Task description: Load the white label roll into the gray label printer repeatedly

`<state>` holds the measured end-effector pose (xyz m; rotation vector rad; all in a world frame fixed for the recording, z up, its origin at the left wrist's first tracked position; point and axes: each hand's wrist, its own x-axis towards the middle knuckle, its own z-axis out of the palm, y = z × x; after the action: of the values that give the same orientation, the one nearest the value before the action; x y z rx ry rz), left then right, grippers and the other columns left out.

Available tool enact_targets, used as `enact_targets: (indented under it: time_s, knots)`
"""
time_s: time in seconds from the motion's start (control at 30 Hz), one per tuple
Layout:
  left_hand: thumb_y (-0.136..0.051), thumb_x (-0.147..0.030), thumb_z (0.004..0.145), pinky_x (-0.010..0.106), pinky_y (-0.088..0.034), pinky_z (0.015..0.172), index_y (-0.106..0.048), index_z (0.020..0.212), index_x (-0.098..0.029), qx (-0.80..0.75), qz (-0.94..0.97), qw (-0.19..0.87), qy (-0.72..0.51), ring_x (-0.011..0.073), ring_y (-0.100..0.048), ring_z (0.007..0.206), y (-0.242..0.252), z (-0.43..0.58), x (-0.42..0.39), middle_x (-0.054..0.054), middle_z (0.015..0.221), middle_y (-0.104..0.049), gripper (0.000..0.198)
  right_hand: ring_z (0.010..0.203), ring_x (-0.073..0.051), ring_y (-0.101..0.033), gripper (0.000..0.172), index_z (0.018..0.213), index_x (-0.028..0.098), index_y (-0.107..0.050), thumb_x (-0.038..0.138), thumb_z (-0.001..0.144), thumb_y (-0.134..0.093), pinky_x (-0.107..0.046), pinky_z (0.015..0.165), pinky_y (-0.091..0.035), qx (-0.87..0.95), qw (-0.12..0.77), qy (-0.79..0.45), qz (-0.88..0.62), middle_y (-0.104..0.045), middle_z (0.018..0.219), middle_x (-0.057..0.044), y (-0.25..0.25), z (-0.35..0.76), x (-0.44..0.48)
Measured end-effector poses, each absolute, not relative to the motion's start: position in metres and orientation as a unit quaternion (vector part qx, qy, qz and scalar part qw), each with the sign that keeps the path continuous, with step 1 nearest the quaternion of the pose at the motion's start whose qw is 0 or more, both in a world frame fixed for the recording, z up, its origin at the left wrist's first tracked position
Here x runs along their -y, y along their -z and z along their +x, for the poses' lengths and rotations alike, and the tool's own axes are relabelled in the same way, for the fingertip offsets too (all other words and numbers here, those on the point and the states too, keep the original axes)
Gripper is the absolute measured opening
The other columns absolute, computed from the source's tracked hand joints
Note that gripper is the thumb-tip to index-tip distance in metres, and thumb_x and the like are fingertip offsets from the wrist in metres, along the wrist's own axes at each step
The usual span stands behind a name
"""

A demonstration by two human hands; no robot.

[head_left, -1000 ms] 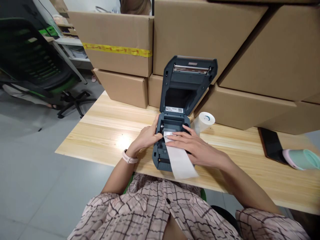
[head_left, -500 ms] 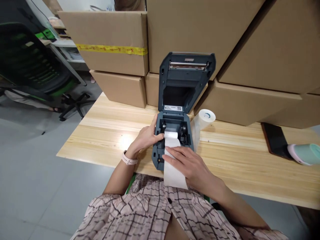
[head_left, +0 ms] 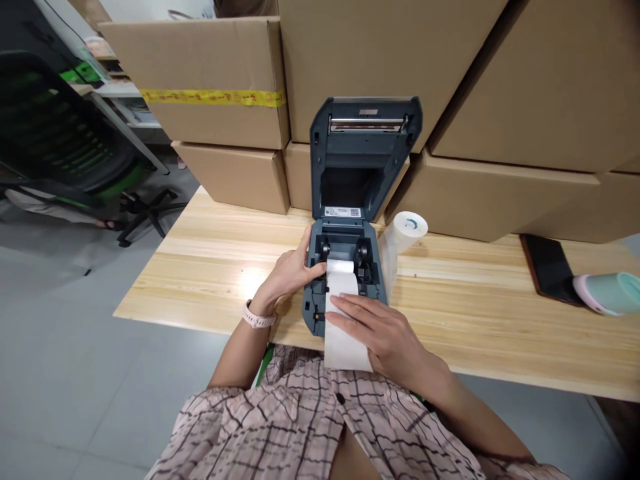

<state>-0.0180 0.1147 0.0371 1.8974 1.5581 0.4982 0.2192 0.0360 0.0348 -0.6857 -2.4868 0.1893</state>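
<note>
A dark grey label printer (head_left: 345,230) stands on the wooden table with its lid (head_left: 367,157) raised. Inside its bay, a white label roll (head_left: 341,267) sits between two black holders. A strip of label paper (head_left: 345,347) runs from it over the printer's front edge towards me. My left hand (head_left: 293,270) grips the printer's left side, its thumb reaching in beside the roll. Across the strip lies my right hand (head_left: 385,327), palm down with fingers stretched out flat; its thumb is hidden.
Behind the printer, cardboard boxes (head_left: 390,67) are stacked. To its right stands a roll of clear film (head_left: 407,233). Farther right lie a dark phone (head_left: 550,270) and a mint-green cup (head_left: 607,293). An office chair (head_left: 65,133) stands on the floor at left.
The whole view has shifted slightly. Both hands keep nearly the same places on the printer and the paper; no clear movement of the strip shows.
</note>
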Motion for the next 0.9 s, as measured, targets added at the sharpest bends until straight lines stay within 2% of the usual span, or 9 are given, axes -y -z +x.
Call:
enact_targets:
  time_s: [0.13,0.27,0.5,0.57,0.6,0.7,0.77,0.87,0.9]
  knots:
    - [-0.057,-0.054,0.090,0.035,-0.049,0.079,-0.018,0.165,-0.022,-0.590,0.716,0.318,-0.195,0.0269,-0.069,0.087,-0.039,-0.018,-0.114,0.005,0.099,-0.075,0.090,0.133,-0.024,-0.063,0.057,0.130,0.017,-0.065,-0.003,0.082,-0.043,-0.043,0.106,-0.060,0.917,0.292,-0.075,-0.263,-0.070,0.138,-0.012,-0.031,0.220,-0.032]
    - [-0.057,-0.054,0.091,0.034,-0.049,0.079,-0.020,0.165,-0.022,-0.591,0.714,0.319,-0.197,0.0269,-0.069,0.086,-0.038,-0.018,-0.115,0.005,0.095,-0.074,0.089,0.140,-0.024,-0.057,0.061,0.136,0.017,-0.062,-0.002,0.082,-0.041,-0.046,0.111,-0.056,0.915,0.284,-0.072,-0.277,-0.066,0.143,-0.012,-0.028,0.220,-0.026]
    - [-0.056,-0.059,0.092,0.035,-0.049,0.077,-0.017,0.166,-0.021,-0.592,0.713,0.319,-0.199,0.0265,-0.069,0.082,-0.031,-0.021,-0.115,0.005,0.095,-0.076,0.092,0.146,-0.025,-0.051,0.059,0.141,0.014,-0.058,-0.004,0.088,-0.040,-0.057,0.124,-0.038,0.925,0.236,-0.066,-0.290,-0.059,0.151,-0.012,-0.025,0.221,-0.019]
    - [-0.047,-0.064,0.096,0.038,-0.051,0.084,-0.020,0.165,-0.023,-0.591,0.707,0.323,-0.217,0.0290,-0.072,0.093,-0.029,-0.021,-0.115,0.008,0.107,-0.077,0.085,0.151,-0.026,-0.044,0.053,0.149,0.017,-0.051,0.007,0.097,-0.048,-0.059,0.126,-0.035,0.932,0.204,-0.094,-0.284,-0.050,0.159,-0.012,-0.032,0.227,-0.019]
    - [-0.041,-0.066,0.099,0.040,-0.051,0.090,-0.023,0.165,-0.024,-0.591,0.700,0.325,-0.233,0.0308,-0.072,0.104,-0.027,-0.021,-0.116,0.010,0.118,-0.076,0.081,0.153,-0.028,-0.039,0.055,0.154,0.019,-0.046,0.019,0.100,-0.055,-0.059,0.126,-0.034,0.937,0.183,-0.113,-0.276,-0.043,0.164,-0.012,-0.038,0.233,-0.020]
    - [-0.029,-0.067,0.102,0.044,-0.045,0.108,-0.031,0.163,-0.024,-0.588,0.677,0.332,-0.293,0.0334,-0.059,0.135,-0.023,-0.019,-0.117,0.011,0.151,-0.060,0.074,0.158,-0.032,-0.027,0.089,0.164,0.025,-0.026,0.059,0.092,-0.065,-0.057,0.127,-0.033,0.945,0.152,-0.165,-0.239,-0.021,0.173,-0.011,-0.064,0.255,-0.033]
    - [-0.026,-0.066,0.103,0.044,-0.040,0.116,-0.038,0.160,-0.023,-0.581,0.668,0.328,-0.329,0.0317,-0.051,0.145,-0.020,-0.018,-0.119,0.009,0.159,-0.051,0.072,0.159,-0.031,-0.025,0.093,0.166,0.029,-0.019,0.066,0.091,-0.061,-0.055,0.128,-0.032,0.930,0.205,-0.183,-0.244,-0.017,0.174,-0.008,-0.084,0.271,-0.056]
    - [-0.024,-0.064,0.105,0.042,-0.035,0.122,-0.048,0.154,-0.022,-0.564,0.661,0.319,-0.378,0.0275,-0.045,0.150,-0.015,-0.017,-0.122,0.007,0.160,-0.050,0.069,0.160,-0.028,-0.023,0.081,0.164,0.035,-0.021,0.059,0.097,-0.059,-0.052,0.131,-0.028,0.858,0.368,-0.159,-0.321,-0.024,0.173,-0.003,-0.110,0.281,-0.113]
    - [-0.025,-0.064,0.105,0.041,-0.036,0.121,-0.051,0.152,-0.022,-0.560,0.658,0.317,-0.391,0.0271,-0.047,0.148,-0.014,-0.017,-0.123,0.007,0.157,-0.053,0.069,0.159,-0.025,-0.027,0.070,0.163,0.036,-0.024,0.058,0.102,-0.051,-0.051,0.130,-0.030,0.824,0.420,-0.144,-0.351,-0.029,0.171,-0.002,-0.118,0.280,-0.136]
